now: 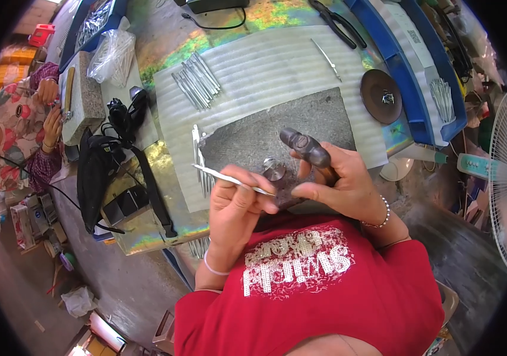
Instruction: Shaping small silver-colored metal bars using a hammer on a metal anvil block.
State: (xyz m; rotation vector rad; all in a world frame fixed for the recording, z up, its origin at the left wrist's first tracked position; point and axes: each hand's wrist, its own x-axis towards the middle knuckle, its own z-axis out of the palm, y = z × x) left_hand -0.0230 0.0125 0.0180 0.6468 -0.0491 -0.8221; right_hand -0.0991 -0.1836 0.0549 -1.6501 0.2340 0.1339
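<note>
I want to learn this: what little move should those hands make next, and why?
Perhaps the left hand should shift the thin silvery rod onto the small round metal block: the rod's tip shows on the block's near side, while the right hand holds a hammer close by.

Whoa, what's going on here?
Someone in a red shirt is working with both hands. The left grip holds a thin silvery stick, with one end near the right thumb. The right grip has a dark-headed hammer. A shiny round metal piece is between them. More silvery sticks lie on a white sheet. Another person is over on the left.
</note>
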